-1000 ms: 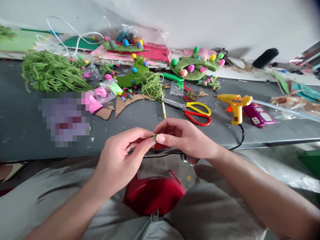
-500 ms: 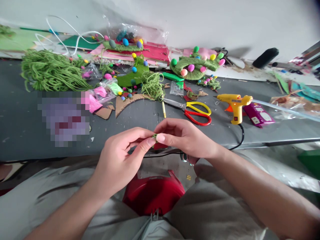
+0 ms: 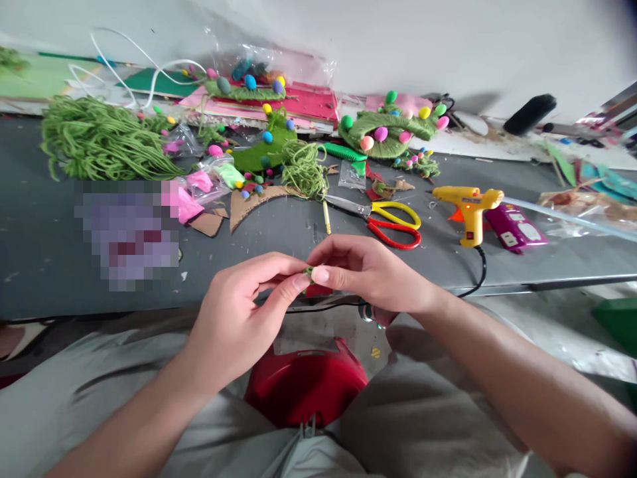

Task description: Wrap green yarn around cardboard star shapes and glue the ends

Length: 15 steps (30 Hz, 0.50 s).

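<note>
Between the fingertips of both hands is a small green piece (image 3: pixel 308 271), mostly covered by the thumbs. My left hand (image 3: pixel 249 305) pinches it from the left, and my right hand (image 3: pixel 365 272) pinches it from the right. A bit of red shows just under the fingers. Beyond the hands lie scissors (image 3: pixel 393 227) with one yellow and one red handle, beside a short yellow stick (image 3: pixel 326 217). Behind these sits a tangle of green yarn (image 3: pixel 304 169).
A yellow glue gun (image 3: pixel 470 206) stands right, by a purple packet (image 3: pixel 515 229). A green yarn bundle (image 3: pixel 109 143) lies left. Wrapped green shapes with coloured balls (image 3: pixel 388 136) line the back. Below the table edge is a red stool (image 3: pixel 306 385).
</note>
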Each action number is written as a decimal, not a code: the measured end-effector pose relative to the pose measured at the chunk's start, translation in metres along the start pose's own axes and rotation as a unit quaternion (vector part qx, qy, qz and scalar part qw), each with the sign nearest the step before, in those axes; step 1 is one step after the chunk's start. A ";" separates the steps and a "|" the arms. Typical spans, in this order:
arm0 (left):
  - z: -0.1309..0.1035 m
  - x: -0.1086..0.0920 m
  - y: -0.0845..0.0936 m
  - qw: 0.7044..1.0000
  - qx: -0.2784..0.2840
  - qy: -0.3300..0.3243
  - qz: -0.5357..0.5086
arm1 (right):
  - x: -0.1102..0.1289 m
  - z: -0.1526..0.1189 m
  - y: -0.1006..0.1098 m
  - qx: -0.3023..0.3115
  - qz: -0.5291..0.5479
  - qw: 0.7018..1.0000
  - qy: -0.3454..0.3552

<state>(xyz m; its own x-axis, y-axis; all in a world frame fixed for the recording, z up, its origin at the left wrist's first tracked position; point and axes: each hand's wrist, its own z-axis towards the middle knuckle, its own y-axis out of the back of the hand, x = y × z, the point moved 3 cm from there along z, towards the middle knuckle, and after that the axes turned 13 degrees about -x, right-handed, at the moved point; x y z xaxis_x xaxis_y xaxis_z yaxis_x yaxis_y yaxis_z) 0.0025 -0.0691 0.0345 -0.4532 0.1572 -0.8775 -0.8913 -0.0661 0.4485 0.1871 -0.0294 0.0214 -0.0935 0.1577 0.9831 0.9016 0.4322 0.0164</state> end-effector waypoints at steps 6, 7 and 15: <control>-0.001 0.001 0.000 1.000 0.002 0.002 -0.003 | 0.000 0.000 0.000 0.000 -0.004 1.000 -0.002; -0.001 0.001 -0.001 1.000 0.002 0.002 -0.002 | 0.000 0.000 0.000 -0.001 -0.004 1.000 -0.003; 0.000 0.000 -0.001 1.000 0.000 -0.004 0.003 | 0.000 0.001 0.000 0.001 0.004 1.000 -0.003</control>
<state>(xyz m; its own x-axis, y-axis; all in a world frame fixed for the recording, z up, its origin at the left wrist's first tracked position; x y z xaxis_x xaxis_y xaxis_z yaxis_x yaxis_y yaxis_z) 0.0031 -0.0693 0.0339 -0.4589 0.1645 -0.8731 -0.8883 -0.0663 0.4544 0.1864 -0.0289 0.0208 -0.0878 0.1665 0.9821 0.9013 0.4332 0.0072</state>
